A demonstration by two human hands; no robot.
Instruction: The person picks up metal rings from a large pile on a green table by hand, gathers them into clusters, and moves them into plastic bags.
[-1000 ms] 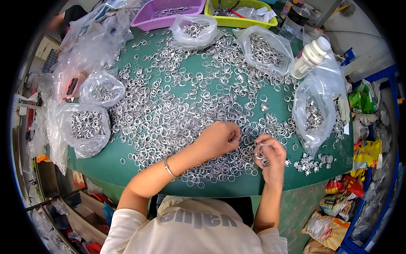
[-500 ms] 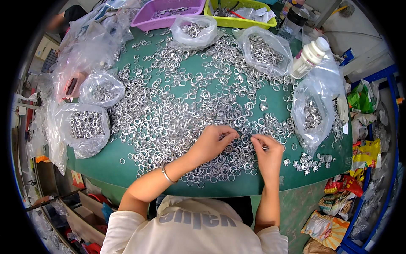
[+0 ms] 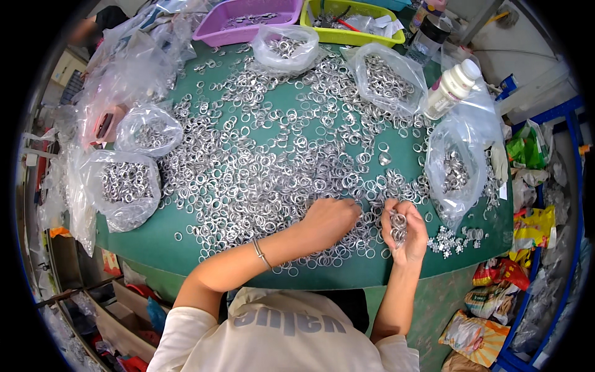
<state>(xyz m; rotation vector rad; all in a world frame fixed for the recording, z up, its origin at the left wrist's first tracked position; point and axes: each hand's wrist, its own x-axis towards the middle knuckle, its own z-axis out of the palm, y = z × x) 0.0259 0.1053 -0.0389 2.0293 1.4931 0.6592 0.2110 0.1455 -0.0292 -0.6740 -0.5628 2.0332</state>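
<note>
A green table is strewn with several loose silver metal rings. My left hand lies palm down on the rings near the front edge, fingertips pinching among them. My right hand is just to its right, palm up, cupped around a small bunch of rings. A thin bracelet circles my left wrist.
Clear plastic bags of rings lie around the table: at the left, at the back, at the back right, at the right. A white bottle, a purple tray and a yellow-green tray sit behind. Small star-shaped metal parts lie at the right front.
My left hand has slid down and left on the ring pile. My right hand has shifted slightly toward it, still holding its bunch of rings.
</note>
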